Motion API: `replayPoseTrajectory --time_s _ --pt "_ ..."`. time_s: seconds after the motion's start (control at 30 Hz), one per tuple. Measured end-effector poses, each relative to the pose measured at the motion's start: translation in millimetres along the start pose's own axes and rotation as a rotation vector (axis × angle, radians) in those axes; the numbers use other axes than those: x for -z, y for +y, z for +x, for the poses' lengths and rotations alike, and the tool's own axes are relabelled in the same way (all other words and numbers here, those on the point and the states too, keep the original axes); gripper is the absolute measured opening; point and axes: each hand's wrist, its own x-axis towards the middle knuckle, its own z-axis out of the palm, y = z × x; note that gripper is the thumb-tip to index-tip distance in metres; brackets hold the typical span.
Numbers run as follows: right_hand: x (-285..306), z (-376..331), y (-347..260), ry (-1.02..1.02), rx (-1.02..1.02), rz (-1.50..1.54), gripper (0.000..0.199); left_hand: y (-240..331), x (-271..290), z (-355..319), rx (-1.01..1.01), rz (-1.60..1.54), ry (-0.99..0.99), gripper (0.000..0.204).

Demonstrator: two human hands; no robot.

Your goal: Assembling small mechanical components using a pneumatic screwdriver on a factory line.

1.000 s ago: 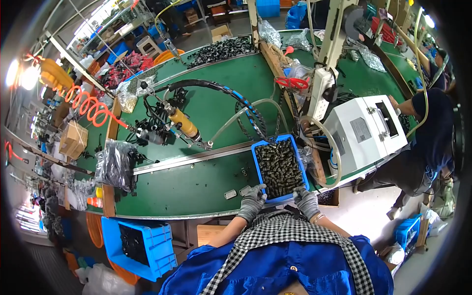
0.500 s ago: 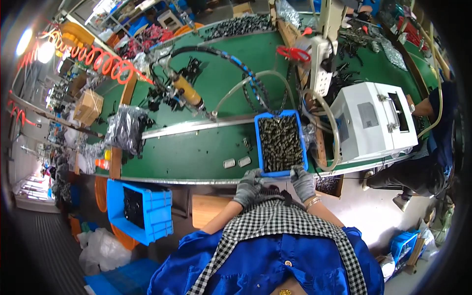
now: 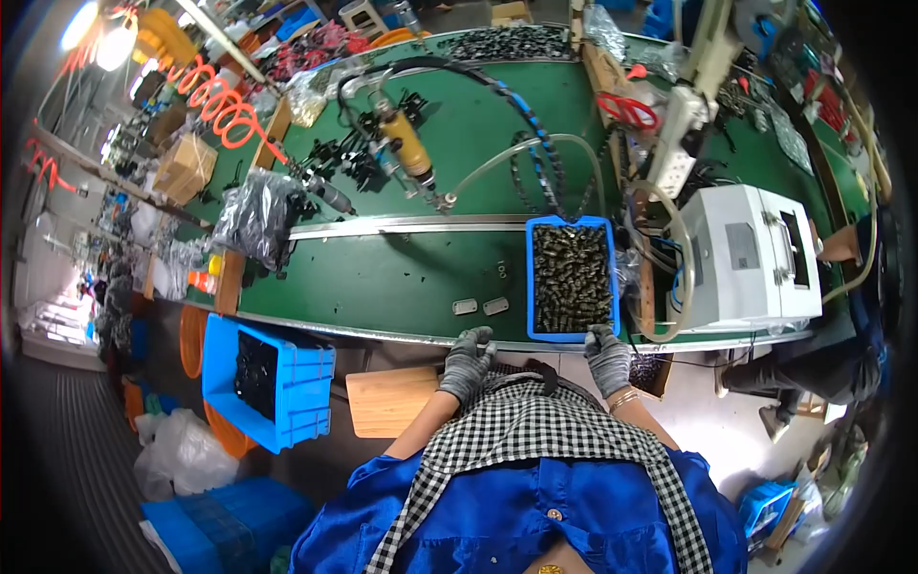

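Holds left hand (image 3: 467, 365) at the table's front edge, lower centre of the frame, fingers loosely bent around nothing, apart from the bin (image 3: 559, 337). Has right hand (image 3: 608, 361) at the bin's lower right corner, fingers bent; cannot tell whether gripping the rim. Right of centre, shows the bin full of small dark fittings (image 3: 574, 277), lower rim close to the table's front edge. To the bin's left, opens onto bare green table (image 3: 382, 273), broken by two metal plates (image 3: 465, 307) and a few rings (image 3: 501, 272). To its right, runs close against a wooden strip (image 3: 645, 301) and looping hose (image 3: 687, 251), then a white machine (image 3: 736, 287). Across mid-frame, meets a metal rail (image 3: 421, 224); above it, a yellow tool (image 3: 404, 143). At left, ends near a dark bag (image 3: 251, 220); at lower left, below the edge, a blue crate (image 3: 301, 373).
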Motion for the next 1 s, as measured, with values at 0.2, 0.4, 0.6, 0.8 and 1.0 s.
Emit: replayPoseTrajectory --time_s 0.2,0.4,0.6,0.8,1.0 --pt "21 7 -32 -0.093 -0.068 0.172 0.013 -26 53 25 0.055 0.063 0.138 0.030" --pt "24 32 -110 0.067 0.218 0.101 0.014 -81 154 80 0.079 0.079 0.319 0.027" --pt "-12 80 -255 -0.203 0.203 0.052 0.015 -133 275 180 0.172 0.178 0.459 0.029" --pt "-99 101 -328 -0.323 0.400 -0.007 0.019 -180 351 298 0.297 0.345 0.501 0.042" --pt "-157 115 -366 -0.483 0.402 -0.178 0.023 -191 386 385 0.692 0.364 0.406 0.052"
